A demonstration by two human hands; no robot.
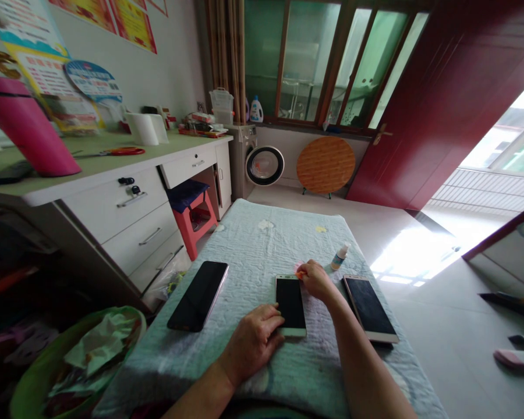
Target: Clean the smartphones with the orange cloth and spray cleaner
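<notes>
A white smartphone (291, 308) with a dark screen lies face up on the quilted cloth in front of me. My left hand (257, 333) grips its lower left side, fingertips over the edge and thumb near the bottom corner. At the phone's top right corner, my right hand (317, 280) pinches a small orange-pink cloth (299, 272), mostly covered by the fingers. Just beyond that hand stands a small spray bottle (340, 256) with a white cap. A black smartphone (198, 295) lies to the left, and another white-framed smartphone (370, 308) to the right.
The light blue quilted cloth (266, 247) covers the table. On the left are a green bin (133, 326) with crumpled paper, a red stool (196, 224) and a desk (113, 203). Behind stand a washing machine with its round door (265, 166) open and a round wooden tabletop (326, 164).
</notes>
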